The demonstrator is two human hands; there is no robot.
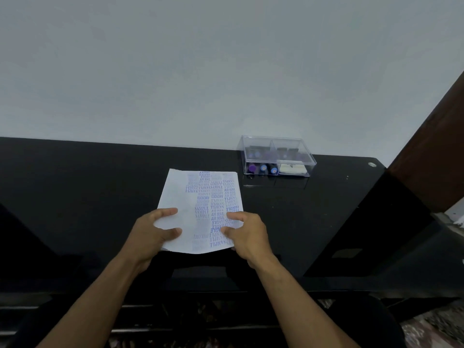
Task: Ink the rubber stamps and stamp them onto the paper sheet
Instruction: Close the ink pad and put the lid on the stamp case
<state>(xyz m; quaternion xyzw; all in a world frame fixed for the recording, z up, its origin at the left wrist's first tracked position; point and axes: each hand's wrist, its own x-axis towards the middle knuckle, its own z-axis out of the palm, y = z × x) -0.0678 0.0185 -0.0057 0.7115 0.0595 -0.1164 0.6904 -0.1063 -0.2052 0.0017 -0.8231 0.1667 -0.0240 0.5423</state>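
Head view: both hands (200,237) grip paper sheet (198,197).

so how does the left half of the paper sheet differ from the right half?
The left half of the paper sheet is almost bare white; the right half is crowded with blue stamp prints such as SAMPLE, AIR MAIL and FRAGILE. The left hand grips blank paper, while the right hand grips over printed text. Both halves are held at the near edge, above the black table.
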